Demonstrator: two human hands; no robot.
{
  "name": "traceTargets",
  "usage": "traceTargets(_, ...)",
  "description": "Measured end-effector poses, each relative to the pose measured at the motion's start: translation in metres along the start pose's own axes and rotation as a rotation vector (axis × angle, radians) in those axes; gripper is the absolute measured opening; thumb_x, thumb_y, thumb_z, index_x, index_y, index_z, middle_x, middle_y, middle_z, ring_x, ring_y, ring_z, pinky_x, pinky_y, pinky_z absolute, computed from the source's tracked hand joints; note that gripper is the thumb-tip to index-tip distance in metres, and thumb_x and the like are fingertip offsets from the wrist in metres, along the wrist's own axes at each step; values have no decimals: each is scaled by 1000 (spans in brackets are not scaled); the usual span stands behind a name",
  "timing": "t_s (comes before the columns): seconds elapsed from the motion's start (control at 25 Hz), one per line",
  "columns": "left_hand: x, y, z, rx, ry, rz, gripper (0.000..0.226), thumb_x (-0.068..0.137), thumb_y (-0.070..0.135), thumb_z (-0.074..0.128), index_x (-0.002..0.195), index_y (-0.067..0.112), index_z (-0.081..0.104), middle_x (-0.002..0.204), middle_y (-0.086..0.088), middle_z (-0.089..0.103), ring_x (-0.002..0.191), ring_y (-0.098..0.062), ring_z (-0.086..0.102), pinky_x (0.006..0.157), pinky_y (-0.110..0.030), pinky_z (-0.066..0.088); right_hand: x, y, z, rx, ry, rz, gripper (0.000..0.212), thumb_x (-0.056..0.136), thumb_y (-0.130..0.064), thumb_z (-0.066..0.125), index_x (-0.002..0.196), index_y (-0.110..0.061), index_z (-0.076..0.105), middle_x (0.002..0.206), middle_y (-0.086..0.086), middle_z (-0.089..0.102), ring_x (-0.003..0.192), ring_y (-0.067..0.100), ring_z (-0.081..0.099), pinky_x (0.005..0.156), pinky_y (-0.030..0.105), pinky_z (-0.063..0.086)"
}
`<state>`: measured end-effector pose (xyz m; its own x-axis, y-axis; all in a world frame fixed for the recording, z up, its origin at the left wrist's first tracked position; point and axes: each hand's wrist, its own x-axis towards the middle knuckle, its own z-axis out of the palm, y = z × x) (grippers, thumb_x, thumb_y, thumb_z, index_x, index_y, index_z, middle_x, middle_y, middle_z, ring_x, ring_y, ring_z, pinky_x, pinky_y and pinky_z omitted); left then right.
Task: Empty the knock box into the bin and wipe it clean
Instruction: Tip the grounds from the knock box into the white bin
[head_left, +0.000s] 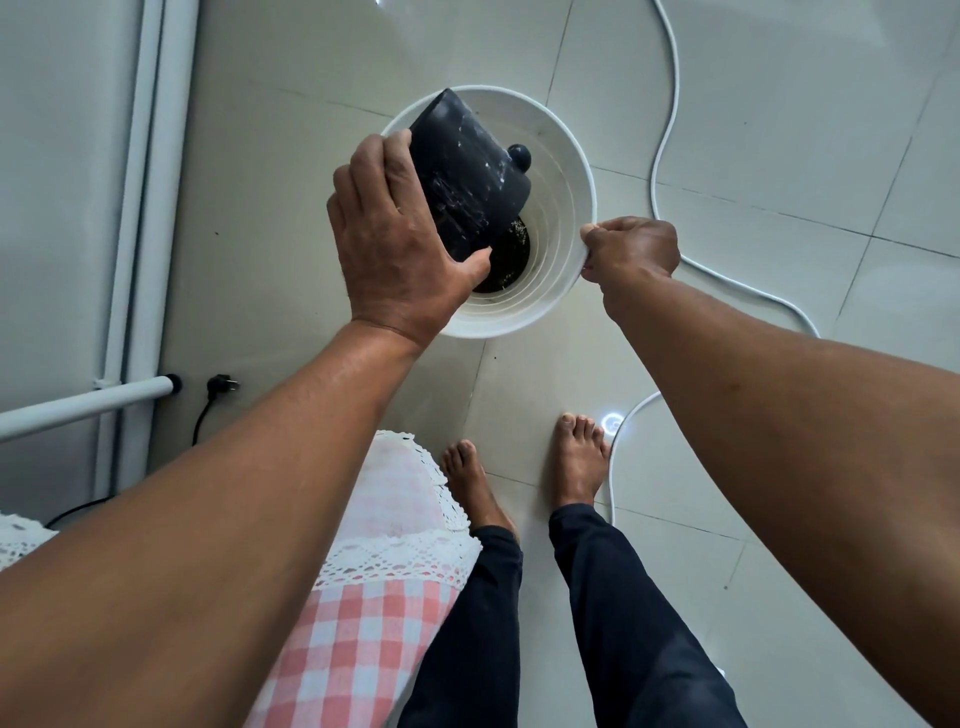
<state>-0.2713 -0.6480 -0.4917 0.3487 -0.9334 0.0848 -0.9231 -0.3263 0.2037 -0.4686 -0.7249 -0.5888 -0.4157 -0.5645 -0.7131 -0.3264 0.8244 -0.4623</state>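
Observation:
A black knock box (465, 171) is tipped mouth-down over a white round bin (563, 171) on the tiled floor. My left hand (395, 244) grips the box by its side and base. The rounded end of its knock bar (519, 156) sticks out at the box's lower rim. Dark coffee grounds (511, 254) lie at the bottom of the bin. My right hand (631, 247) is closed on the bin's right rim.
A white cable (670, 130) snakes over the floor right of the bin and past my bare feet (576, 457). A table corner with a pink checked, lace-edged cloth (395, 519) is at lower left. A white metal frame (135, 208) and a black plug (221, 387) are on the left.

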Motion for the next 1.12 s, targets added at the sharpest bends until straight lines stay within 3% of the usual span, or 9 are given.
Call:
traceTargets(0.28, 1, 1, -1, -32, -17, -63, 109, 58, 61, 82, 142, -2, 54, 138, -23, 58, 120, -40, 58, 101, -43, 44, -9, -8, -4, -16, -13, 12, 26, 86, -19, 88, 66, -20, 71, 79, 9, 80, 81, 31, 82, 83, 44, 69)
traceTargets(0.48, 0, 2, -13, -162, -66, -207, 109, 57, 60, 84, 141, -1, 53, 139, -21, 55, 126, -39, 54, 105, -43, 43, -29, -20, -14, -150, -4, -90, 7, 91, -23, 81, 86, -18, 79, 88, 4, 79, 89, 27, 79, 80, 33, 65)
traceTargets(0.68, 7, 5, -50, -354, -200, -381, 102, 55, 64, 88, 134, 9, 56, 136, -13, 54, 128, -30, 49, 105, -33, 46, -73, -42, -41, -76, -86, -207, 9, 92, -27, 79, 83, -28, 78, 90, -1, 81, 90, 19, 78, 94, 39, 65)
traceTargets(0.8, 18, 1, -91, -618, -273, -557, 82, 54, 66, 86, 113, 10, 72, 116, -9, 73, 111, -27, 68, 94, -33, 56, -111, -64, -64, -2, -181, -289, 10, 92, -27, 81, 82, -30, 78, 90, -3, 82, 92, 16, 80, 98, 40, 64)
traceTargets(0.88, 23, -2, -129, -905, -330, -674, 66, 54, 61, 87, 95, 9, 78, 92, -2, 82, 85, -19, 77, 78, -33, 60, -141, -86, -82, 48, -242, -371, 5, 92, -26, 82, 96, -25, 83, 92, -4, 83, 91, 13, 81, 97, 39, 65)
traceTargets(0.92, 23, -3, -148, -1009, -355, -705, 58, 54, 58, 86, 87, 11, 78, 81, 4, 80, 73, -12, 74, 71, -28, 56, -157, -100, -91, 70, -269, -409, 12, 92, -25, 82, 104, -22, 84, 93, -5, 83, 90, 11, 81, 95, 38, 66)
traceTargets(1.0, 21, -4, -185, -1136, -410, -735, 48, 56, 58, 83, 81, 18, 74, 73, 8, 74, 66, -7, 68, 74, -25, 49, -188, -127, -109, 108, -329, -472, 20, 92, -23, 82, 112, -18, 83, 91, -7, 83, 88, 9, 81, 91, 35, 67)
traceTargets(1.12, 17, -8, -241, -1280, -488, -733, 41, 62, 58, 81, 85, 24, 79, 82, 7, 77, 74, -7, 73, 86, -35, 49, -235, -168, -134, 138, -415, -556, 24, 92, -20, 83, 116, -16, 82, 102, -1, 84, 95, 18, 81, 84, 32, 66)
